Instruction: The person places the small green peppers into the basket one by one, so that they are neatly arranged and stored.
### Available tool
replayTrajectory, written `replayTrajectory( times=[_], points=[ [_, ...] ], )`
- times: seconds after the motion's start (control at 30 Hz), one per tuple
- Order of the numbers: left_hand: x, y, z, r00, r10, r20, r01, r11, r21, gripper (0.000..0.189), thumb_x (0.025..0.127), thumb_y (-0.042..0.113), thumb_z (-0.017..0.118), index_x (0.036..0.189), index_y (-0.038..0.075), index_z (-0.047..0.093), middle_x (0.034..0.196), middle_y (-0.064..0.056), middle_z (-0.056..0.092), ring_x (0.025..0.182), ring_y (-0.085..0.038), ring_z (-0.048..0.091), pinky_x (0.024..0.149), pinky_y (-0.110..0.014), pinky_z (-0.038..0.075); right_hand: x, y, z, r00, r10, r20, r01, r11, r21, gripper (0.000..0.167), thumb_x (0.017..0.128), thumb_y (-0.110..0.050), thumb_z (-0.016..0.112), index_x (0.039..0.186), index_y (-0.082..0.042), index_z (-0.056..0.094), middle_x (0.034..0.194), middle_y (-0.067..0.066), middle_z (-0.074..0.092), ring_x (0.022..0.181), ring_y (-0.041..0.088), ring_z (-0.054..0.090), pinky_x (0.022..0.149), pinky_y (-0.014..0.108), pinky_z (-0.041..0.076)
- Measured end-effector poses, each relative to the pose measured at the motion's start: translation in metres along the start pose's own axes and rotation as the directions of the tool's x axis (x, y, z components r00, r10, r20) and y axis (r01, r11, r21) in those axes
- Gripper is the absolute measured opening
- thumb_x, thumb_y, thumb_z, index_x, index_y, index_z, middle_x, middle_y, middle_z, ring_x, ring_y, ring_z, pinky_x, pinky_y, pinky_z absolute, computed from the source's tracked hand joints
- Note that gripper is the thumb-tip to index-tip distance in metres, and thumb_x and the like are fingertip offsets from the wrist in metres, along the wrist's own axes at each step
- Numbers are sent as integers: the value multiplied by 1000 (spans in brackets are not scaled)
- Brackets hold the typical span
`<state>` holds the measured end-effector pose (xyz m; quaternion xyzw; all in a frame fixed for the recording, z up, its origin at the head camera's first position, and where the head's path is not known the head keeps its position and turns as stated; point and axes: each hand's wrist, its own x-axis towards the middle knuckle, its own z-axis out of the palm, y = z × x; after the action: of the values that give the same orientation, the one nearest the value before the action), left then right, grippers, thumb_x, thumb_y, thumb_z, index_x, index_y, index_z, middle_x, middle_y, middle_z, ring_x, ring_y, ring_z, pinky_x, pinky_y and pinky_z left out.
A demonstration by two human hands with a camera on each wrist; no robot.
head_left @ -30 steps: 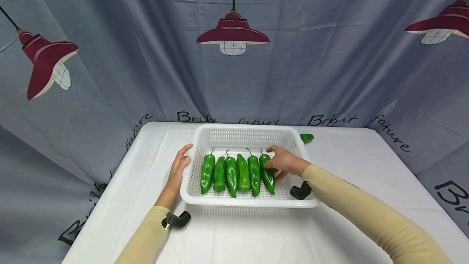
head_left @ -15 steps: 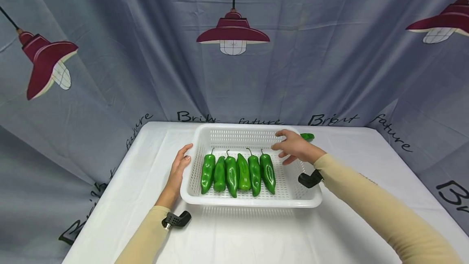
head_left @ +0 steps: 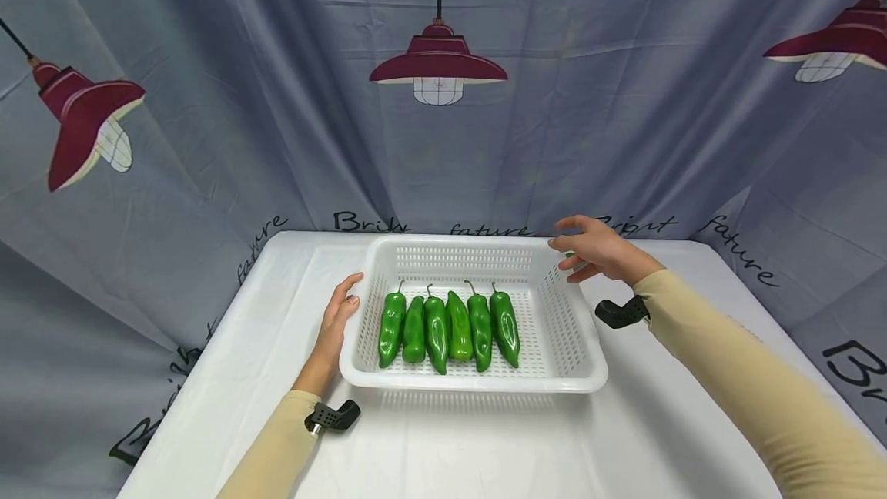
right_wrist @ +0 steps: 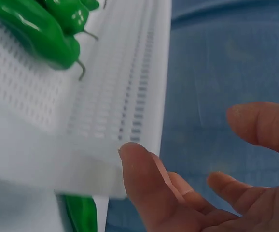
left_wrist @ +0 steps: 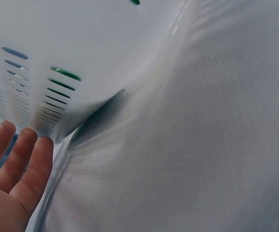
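A white perforated plastic basket (head_left: 471,386) holds several green peppers (head_left: 437,333) lying side by side in a row. My left hand (head_left: 336,322) rests against the basket's left side, fingers extended along its outer wall in the left wrist view. Over the far right corner of the rim hovers my right hand (head_left: 599,250), fingers spread, holding nothing. One more green pepper (right_wrist: 83,212) lies outside the basket beyond that corner; the hand mostly covers it in the head view. The rightmost pepper (head_left: 504,328) in the row has its stem pointing away.
The basket stands on a table with a white cloth (head_left: 443,445). Behind and around hangs a grey-blue curtain (head_left: 312,114) printed with lamps and lettering. Each wrist carries a black camera mount (head_left: 333,415).
My right hand has let go of the rightmost pepper and moved up and right, out of the basket to its far right corner. The left hand stays in place.
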<state>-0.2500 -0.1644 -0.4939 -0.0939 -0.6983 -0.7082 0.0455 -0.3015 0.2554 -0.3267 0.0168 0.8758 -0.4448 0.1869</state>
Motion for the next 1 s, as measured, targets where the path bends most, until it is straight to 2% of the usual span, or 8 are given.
replayTrajectory(
  times=[0.17, 0.3, 0.4, 0.47, 0.5, 0.6, 0.73, 1.0],
  points=[
    [-1, -1, 0, 1000, 1, -9, -1, 1000, -7, 52, 103, 21, 35, 155, 10, 34, 141, -1, 48, 113, -4, 58, 95, -20, 52, 3, 8, -14, 1000, -2, -12, 2, 1000, 5, 78, 105, -30, 53, 163, -2, 8, 157, 35, 33, 112, 36, 67, 83, 41, 63],
    [-1, -1, 0, 1000, -2, -13, 2, 1000, -9, 52, 103, 21, 36, 155, 10, 35, 138, 3, 49, 112, -5, 59, 94, -20, 52, 9, 19, -23, 999, 9, -44, -8, 1000, 26, 79, 105, -31, 52, 163, -2, 7, 156, 37, 31, 101, 29, 70, 85, 42, 63],
    [-1, -1, 1, 1000, -9, -12, 9, 1000, -11, 53, 103, 22, 36, 155, 11, 34, 139, 0, 48, 112, -5, 59, 94, -20, 52, 14, 28, -29, 997, 22, -69, -20, 999, 36, 79, 106, -31, 51, 163, -1, 5, 156, 39, 28, 91, 19, 69, 86, 42, 63],
    [-1, -1, 1, 1000, -10, -9, 10, 1000, -15, 53, 103, 22, 35, 155, 11, 34, 142, -2, 47, 113, -5, 58, 94, -20, 52, 17, 35, -33, 996, 38, -84, -34, 998, 49, 80, 106, -31, 50, 162, 0, 3, 157, 40, 25, 91, 18, 68, 88, 43, 62],
    [-1, -1, 1, 1000, -10, -7, 10, 1000, -17, 53, 103, 22, 35, 155, 11, 34, 142, -3, 47, 113, -5, 58, 95, -20, 52, 18, 38, -34, 995, 48, -90, -43, 998, 55, 80, 106, -31, 50, 162, 0, 2, 158, 41, 23, 93, 19, 67, 88, 43, 62],
    [-1, -1, 0, 1000, -6, -5, 6, 1000, -23, 52, 103, 22, 36, 155, 10, 34, 141, -1, 48, 113, -5, 59, 95, -20, 52, 23, 46, -37, 991, 90, -97, -82, 993, 85, 80, 107, -30, 48, 163, -1, 0, 160, 40, 18, 115, 37, 64, 94, 45, 60],
    [-1, 0, 0, 1000, -2, -8, 2, 1000, -15, 53, 103, 22, 36, 155, 10, 34, 140, 0, 48, 112, -5, 58, 94, -20, 52, 29, 53, -41, 985, 135, -103, -121, 984, 129, 78, 107, -29, 46, 163, -2, -2, 162, 39, 14, 139, 49, 45, 98, 46, 58],
    [-1, 0, 1, 1000, -6, 11, 6, 1000, -11, 54, 103, 22, 34, 156, 10, 31, 153, -17, 40, 115, -2, 57, 96, -19, 51, 41, 72, -36, 975, 182, -129, -158, 972, 176, 78, 106, -30, 48, 162, 0, 2, 160, 39, 18, 134, 49, 50, 91, 42, 61]
  ],
)
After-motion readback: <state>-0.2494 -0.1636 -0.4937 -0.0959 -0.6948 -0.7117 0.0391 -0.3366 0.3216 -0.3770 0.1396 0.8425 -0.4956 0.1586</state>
